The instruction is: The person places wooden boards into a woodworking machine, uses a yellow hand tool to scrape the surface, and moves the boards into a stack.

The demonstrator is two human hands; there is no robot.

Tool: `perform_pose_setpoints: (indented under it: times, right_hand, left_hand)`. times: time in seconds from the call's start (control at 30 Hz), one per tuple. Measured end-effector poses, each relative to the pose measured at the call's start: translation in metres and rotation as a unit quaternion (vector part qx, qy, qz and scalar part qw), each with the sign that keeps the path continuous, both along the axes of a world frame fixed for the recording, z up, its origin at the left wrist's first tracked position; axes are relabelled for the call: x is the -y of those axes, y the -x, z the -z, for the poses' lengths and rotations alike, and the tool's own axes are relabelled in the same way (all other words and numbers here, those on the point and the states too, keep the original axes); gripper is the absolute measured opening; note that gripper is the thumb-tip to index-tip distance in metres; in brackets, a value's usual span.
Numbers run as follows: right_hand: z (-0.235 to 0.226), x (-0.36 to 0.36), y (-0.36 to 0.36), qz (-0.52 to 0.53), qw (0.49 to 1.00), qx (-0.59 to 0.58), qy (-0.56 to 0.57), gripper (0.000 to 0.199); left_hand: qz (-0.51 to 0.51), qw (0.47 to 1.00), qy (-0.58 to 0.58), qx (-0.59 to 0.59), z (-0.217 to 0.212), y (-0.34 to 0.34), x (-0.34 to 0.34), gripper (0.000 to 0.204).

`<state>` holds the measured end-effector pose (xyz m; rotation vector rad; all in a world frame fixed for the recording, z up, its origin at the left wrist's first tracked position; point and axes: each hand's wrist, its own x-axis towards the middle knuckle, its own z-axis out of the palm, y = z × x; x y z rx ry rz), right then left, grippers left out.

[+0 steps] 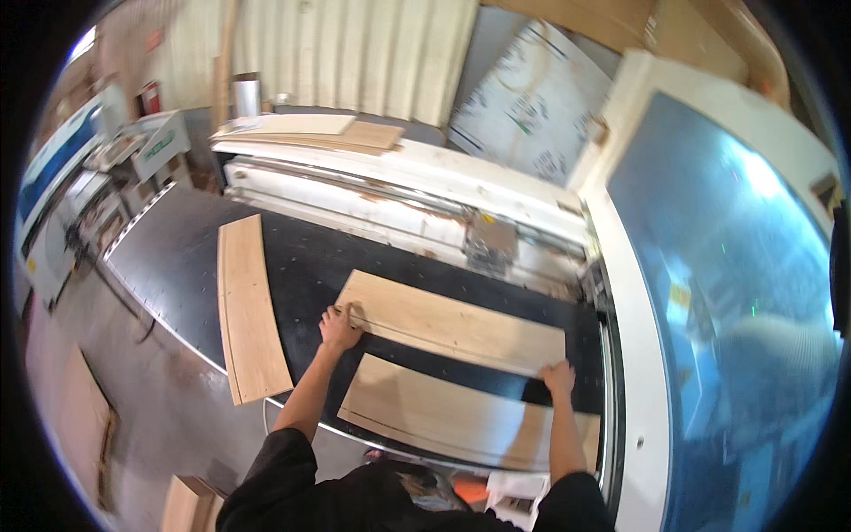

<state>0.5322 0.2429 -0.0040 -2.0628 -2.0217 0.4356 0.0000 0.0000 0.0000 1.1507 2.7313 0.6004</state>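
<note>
A long pale wooden board [456, 321] with a groove along its near edge lies across the black tabletop [306, 266] in front of me. My left hand [339, 328] grips its left end, the fingers bent over the edge. At the near right corner, my right hand [558, 377] holds the same board with its fingers closed on the edge. Closer to me lies a second grooved board [443, 410], partly under my right forearm. A third board [251, 306] rests crosswise to my left, its near end sticking out past the table's edge.
Behind the table runs a white machine beam [425, 173] with thin panels [355, 133] on top. A tall machine housing with a blue window [718, 266] closes off the right. On the floor at left are a flat panel [84, 417] and wooden pieces [186, 505].
</note>
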Motion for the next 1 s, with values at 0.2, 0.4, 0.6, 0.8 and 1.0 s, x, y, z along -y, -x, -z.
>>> perform_pose_setpoints:
  times: [0.2,0.4,0.6,0.8,1.0]
  right_hand:
    - [-0.012,-0.023,-0.02,0.043,0.999,0.003,0.02,0.065]
    - [-0.025,0.024,-0.015,0.018,0.961,-0.201,0.19,0.05]
    - [-0.039,0.126,0.043,0.009,0.918,-0.385,0.098,0.054]
    - [-0.036,0.163,0.126,0.009,0.843,-0.526,0.11,0.044]
    - [-0.006,0.227,0.235,0.051,0.762,-0.626,0.159,0.033]
  left_hand:
    - [-0.055,0.993,-0.067,0.082,-0.035,0.027,0.02,0.069]
    - [-0.098,0.992,-0.081,0.005,-0.081,0.07,0.084,0.051]
    - [-0.215,0.97,-0.112,-0.007,-0.096,0.093,0.162,0.048]
    - [-0.22,0.956,-0.193,0.003,-0.084,0.144,0.213,0.047]
    - [-0.06,0.964,-0.252,-0.053,-0.063,0.105,0.2,0.056]
